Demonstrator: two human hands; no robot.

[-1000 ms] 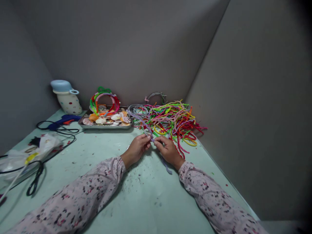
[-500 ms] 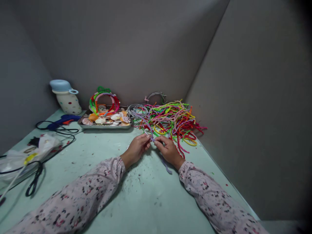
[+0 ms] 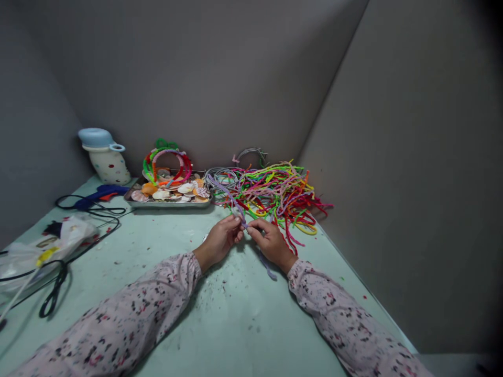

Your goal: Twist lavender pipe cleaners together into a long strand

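A purple pipe cleaner (image 3: 234, 201) runs between my two hands over the middle of the table. My left hand (image 3: 222, 236) is closed in a pinch on it, beside a thin pale strand. From the other side my right hand (image 3: 271, 241) also pinches the purple piece, fingertips close to the left ones. One purple end stretches up and left toward the grey wire coil (image 3: 220, 177); another hangs below my right hand. The exact crossing of the strands is hidden by my fingers.
Behind my hands lies a pile of coloured pipe cleaners (image 3: 283, 188). A metal tray (image 3: 168, 204) of seashells holds several wrapped hoops (image 3: 148, 166). At left are a bottle (image 3: 108, 165), a blue glue gun (image 3: 96, 196), black cables (image 3: 58, 293) and a plastic bag (image 3: 78, 233).
The purple strand above my left hand has shifted slightly left and lies straighter. Both hands keep nearly the same place and grip.
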